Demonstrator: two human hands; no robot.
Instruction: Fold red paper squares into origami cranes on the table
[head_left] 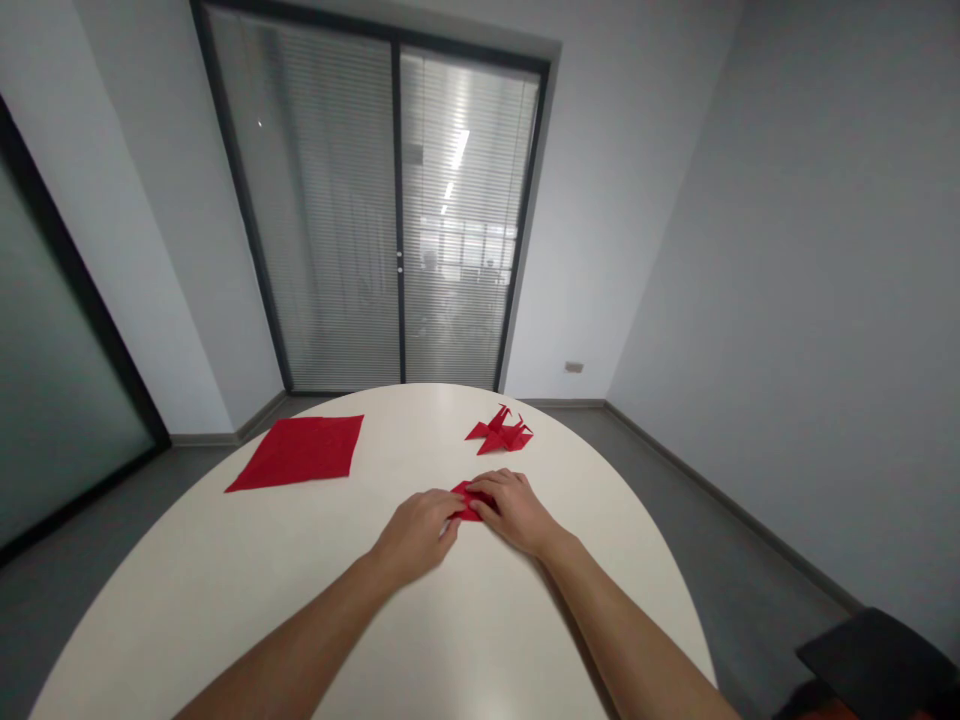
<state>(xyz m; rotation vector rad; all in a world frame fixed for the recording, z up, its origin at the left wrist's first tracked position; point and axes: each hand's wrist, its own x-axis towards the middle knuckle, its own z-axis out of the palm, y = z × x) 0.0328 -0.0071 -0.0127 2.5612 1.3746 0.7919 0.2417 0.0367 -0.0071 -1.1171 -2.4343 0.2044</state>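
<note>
A small piece of folded red paper [470, 514] lies on the white table between my two hands, partly covered by fingers. My left hand [418, 532] holds its left side, with fingers on top and the thumb at the near side. From the right, my right hand [516, 510] has its fingers bent over the paper, thumb and fingertips pressing on it. Just beyond my right hand stand folded red paper cranes [501, 434], close together. At the far left lies a flat stack or sheet of red paper [307, 455].
The round white table [442, 620] curves away on both sides. A black chair [877, 660] is at the lower right. Behind the table are a glass partition with blinds [341, 230], grey walls and a wall socket [574, 367].
</note>
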